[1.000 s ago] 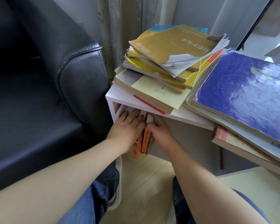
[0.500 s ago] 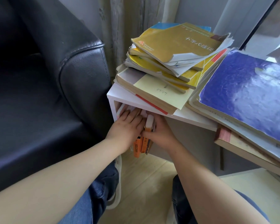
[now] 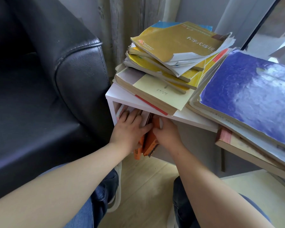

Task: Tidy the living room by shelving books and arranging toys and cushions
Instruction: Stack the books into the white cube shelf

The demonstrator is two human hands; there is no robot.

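Observation:
A white shelf unit (image 3: 192,120) stands beside the sofa. Upright orange books (image 3: 150,143) sit in its open compartment. My left hand (image 3: 129,130) lies flat with straight fingers against pale books at the compartment's left. My right hand (image 3: 167,133) grips the top of an orange book, thumb curled over its upper edge. The inner part of the compartment is hidden under the shelf top. On top lie a messy stack of yellow books (image 3: 169,63) and a big blue-covered book (image 3: 250,94) over other large books.
A black leather sofa (image 3: 44,89) fills the left, its arm close to the shelf. A curtain (image 3: 128,22) hangs behind. Wooden floor (image 3: 145,186) shows between my knees. The large books at right overhang the shelf edge.
The orange books have gone a little deeper into the compartment under both hands. My right thumb now curls over the book's top. The view has shifted slightly.

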